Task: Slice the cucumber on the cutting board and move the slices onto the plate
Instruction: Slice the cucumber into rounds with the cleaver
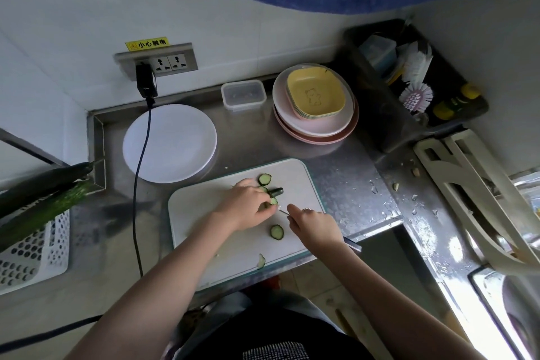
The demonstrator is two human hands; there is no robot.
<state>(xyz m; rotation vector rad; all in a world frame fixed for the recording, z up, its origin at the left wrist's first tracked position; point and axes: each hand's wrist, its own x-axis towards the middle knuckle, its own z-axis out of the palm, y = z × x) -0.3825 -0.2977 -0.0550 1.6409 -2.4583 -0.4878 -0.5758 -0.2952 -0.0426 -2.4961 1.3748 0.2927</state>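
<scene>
A white cutting board [295, 172] lies on the steel counter. On it my left hand [248, 204] holds down a short cucumber stub [277, 191], with its fingers curled over cut slices. My right hand [314, 226] grips a knife [283, 211] whose thin blade tip points at the cucumber; the handle end sticks out behind my wrist. Loose slices lie on the board: one [264, 179] beyond my left hand, one [276, 232] between my hands, and a piece [261, 261] at the front edge. The white plate [169, 143] sits bare to the left behind the board.
Two whole cucumbers [43, 199] lie across a white perforated basket [35, 254] at left. A black cable [137, 190] hangs from a wall socket over the plate's edge. A clear container [243, 95], stacked dishes [315, 105] and a rack with brushes [415, 88] stand behind.
</scene>
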